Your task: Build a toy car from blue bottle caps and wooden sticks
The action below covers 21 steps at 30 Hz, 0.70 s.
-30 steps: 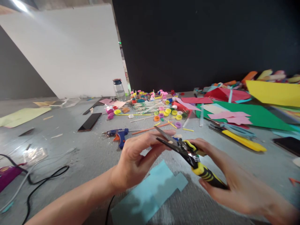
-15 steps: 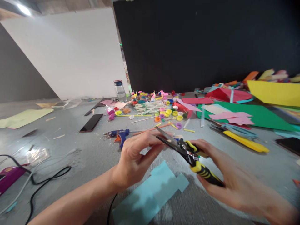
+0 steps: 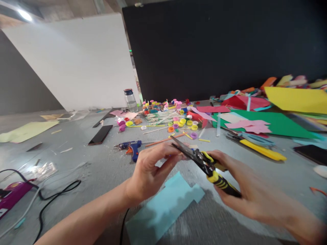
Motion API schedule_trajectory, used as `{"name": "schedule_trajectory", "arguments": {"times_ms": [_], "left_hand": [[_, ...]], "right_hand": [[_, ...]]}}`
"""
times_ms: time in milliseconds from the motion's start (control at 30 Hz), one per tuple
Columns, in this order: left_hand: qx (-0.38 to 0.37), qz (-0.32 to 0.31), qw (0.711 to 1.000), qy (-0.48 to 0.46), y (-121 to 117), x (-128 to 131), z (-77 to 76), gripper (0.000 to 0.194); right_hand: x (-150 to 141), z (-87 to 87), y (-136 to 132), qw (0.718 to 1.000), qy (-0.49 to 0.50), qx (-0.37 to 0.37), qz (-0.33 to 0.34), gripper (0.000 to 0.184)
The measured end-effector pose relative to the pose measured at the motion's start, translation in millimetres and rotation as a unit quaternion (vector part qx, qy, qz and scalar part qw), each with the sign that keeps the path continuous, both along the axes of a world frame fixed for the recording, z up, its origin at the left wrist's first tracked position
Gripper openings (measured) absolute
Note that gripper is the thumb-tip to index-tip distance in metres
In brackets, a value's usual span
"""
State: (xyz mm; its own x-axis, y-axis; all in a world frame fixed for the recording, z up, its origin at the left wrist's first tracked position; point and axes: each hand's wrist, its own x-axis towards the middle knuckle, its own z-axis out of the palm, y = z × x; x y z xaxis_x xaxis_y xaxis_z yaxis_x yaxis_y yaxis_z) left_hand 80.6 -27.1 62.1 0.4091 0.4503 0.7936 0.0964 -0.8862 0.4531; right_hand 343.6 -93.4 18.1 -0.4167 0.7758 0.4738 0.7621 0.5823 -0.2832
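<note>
My right hand [image 3: 245,187] grips the black-and-yellow handles of a pair of spring-handled snips [image 3: 201,163], whose blades point up and left. Behind those blades, my left hand [image 3: 155,166] is closed with its thumb and fingertips pinched together. Whatever is in that pinch is small and mostly covered by the blades, so I cannot make it out. Beneath both hands a light-blue sheet of paper [image 3: 163,207] with a stepped edge lies on the grey table. A blue hot glue gun [image 3: 134,149] rests just beyond my left hand.
Coloured bottle caps [image 3: 194,127] and sticks are strewn further back. On the right lie a yellow utility knife [image 3: 265,149], green paper [image 3: 288,126] and a phone [image 3: 311,153]. Another phone [image 3: 100,134], a purple power strip [image 3: 12,197] and a black cable [image 3: 51,198] are at left.
The snips' blades and handles have drawn a little closer together. My left hand keeps its pinch near the blades. The view has shifted slightly.
</note>
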Motion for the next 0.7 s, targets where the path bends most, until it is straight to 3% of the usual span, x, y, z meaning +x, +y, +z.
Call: {"name": "schedule_trajectory", "arguments": {"times_ms": [167, 300, 367, 533, 700], "left_hand": [[-0.046, -0.006, 0.999, 0.014, -9.2, 4.7, -0.4, 0.011], [-0.171, -0.023, 0.985, -0.015, 9.0, 16.4, -8.7, 0.01], [-0.261, -0.051, 0.963, -0.037, 25.8, 23.8, -14.2, 0.015], [-0.252, -0.05, 0.963, -0.085, 57.3, 30.6, -23.4, 0.023], [-0.242, -0.056, 0.965, -0.086, 56.0, 21.5, -20.5, 0.031]], "right_hand": [[2.9, 3.6, -7.1, 0.999, -0.021, 0.007, -0.038, 0.059], [0.9, 7.1, 13.3, 0.996, 0.02, -0.052, -0.071, 0.032], [0.3, 9.3, 30.7, 0.994, 0.042, -0.055, -0.088, 0.031], [-1.5, 12.5, 63.2, 0.995, 0.066, -0.038, -0.064, 0.045], [-8.7, 8.7, 62.8, 0.997, 0.056, -0.03, -0.034, 0.048]]}}
